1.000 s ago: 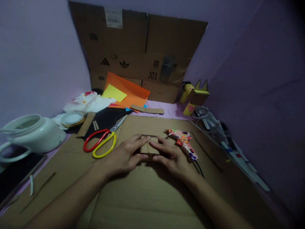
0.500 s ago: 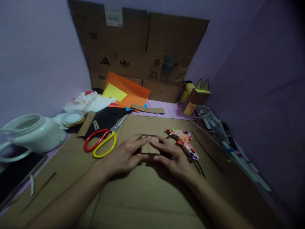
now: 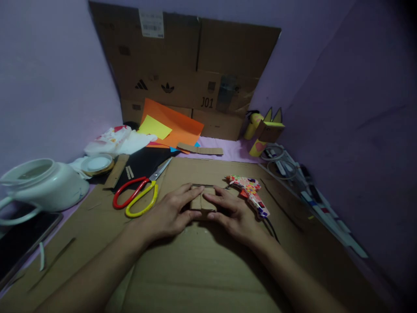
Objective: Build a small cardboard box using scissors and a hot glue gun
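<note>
Brown cardboard block, boxy, centre-seamed; left hand, right hand, each grip holding one side

Dim exposure, cool bluish cast. Left wall brightest, right wall much darker; source out of frame. Soft, dark shadows under left hand and right hand. Faint sheen on white ceramic pot, no hard glare. Shipping label print smeared, "J01" on cardboard panel legible. Wide-angle stretch at edges, top-right corner vignetted black.
</note>
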### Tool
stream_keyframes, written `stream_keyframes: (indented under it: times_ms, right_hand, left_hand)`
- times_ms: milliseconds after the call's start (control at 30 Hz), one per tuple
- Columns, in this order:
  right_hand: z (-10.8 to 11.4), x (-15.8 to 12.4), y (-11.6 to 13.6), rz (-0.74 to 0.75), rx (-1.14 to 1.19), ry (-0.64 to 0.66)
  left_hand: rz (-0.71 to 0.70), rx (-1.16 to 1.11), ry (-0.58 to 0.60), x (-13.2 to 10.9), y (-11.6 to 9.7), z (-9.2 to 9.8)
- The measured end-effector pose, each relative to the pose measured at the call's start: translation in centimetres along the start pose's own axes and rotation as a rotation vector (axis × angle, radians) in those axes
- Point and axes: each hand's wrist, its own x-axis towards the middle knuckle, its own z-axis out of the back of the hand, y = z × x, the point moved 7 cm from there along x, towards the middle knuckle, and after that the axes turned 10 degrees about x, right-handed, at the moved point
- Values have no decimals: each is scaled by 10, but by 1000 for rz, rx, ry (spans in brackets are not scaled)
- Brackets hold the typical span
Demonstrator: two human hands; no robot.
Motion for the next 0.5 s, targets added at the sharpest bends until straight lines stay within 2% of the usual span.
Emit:
stream_keyframes:
  times_ms: [500]
  right_hand:
    - [-1, -1, 0, 53, -11, 5]
  left_hand:
    - [4, 22, 13, 0, -2, 1]
